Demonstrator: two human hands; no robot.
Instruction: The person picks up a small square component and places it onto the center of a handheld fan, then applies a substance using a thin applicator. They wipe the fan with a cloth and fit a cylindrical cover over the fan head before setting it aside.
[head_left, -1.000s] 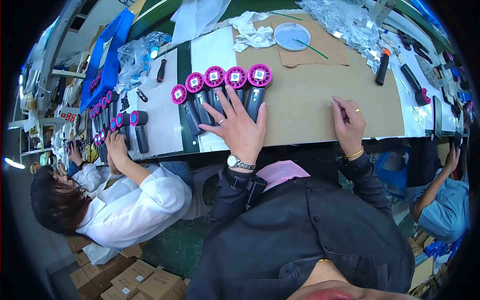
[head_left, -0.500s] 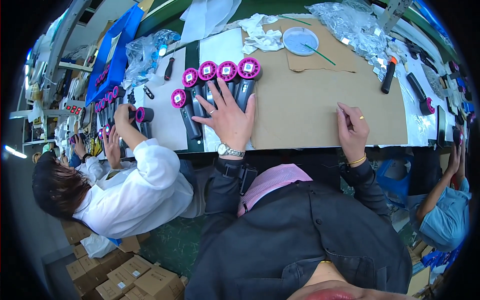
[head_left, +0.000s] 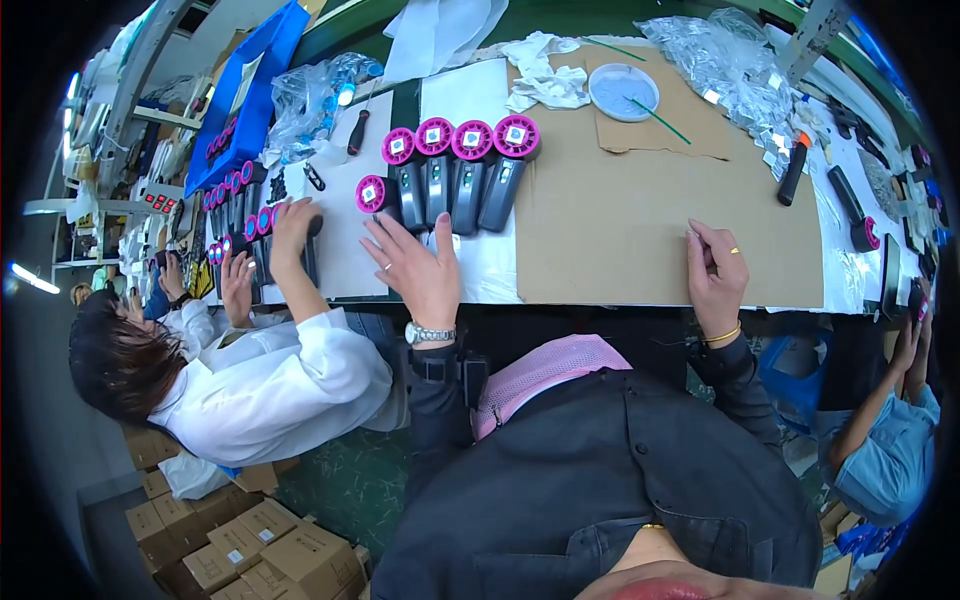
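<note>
My left hand (head_left: 420,272) is open, fingers stretched, just in front of a handheld device with a round magenta head (head_left: 371,194). Its grey handle is largely hidden, and I cannot tell whether my fingers touch it. Beyond it stands a row of several similar devices (head_left: 470,140), their dark grey handles toward me and a small white square on each head. My right hand (head_left: 717,272) is curled shut near the front edge of a brown cardboard sheet (head_left: 620,220), with nothing visible in it.
A person in white (head_left: 270,390) works at the left with more of these devices. Toward the back lie a screwdriver (head_left: 358,132), a round white dish (head_left: 624,92), crumpled white cloth (head_left: 548,85) and clear plastic bags (head_left: 715,65). An orange-and-black tool (head_left: 795,170) lies at the right.
My left hand has drawn back toward me and left, off the handles of the row. The lone device's handle is now mostly covered. My right hand stays curled.
</note>
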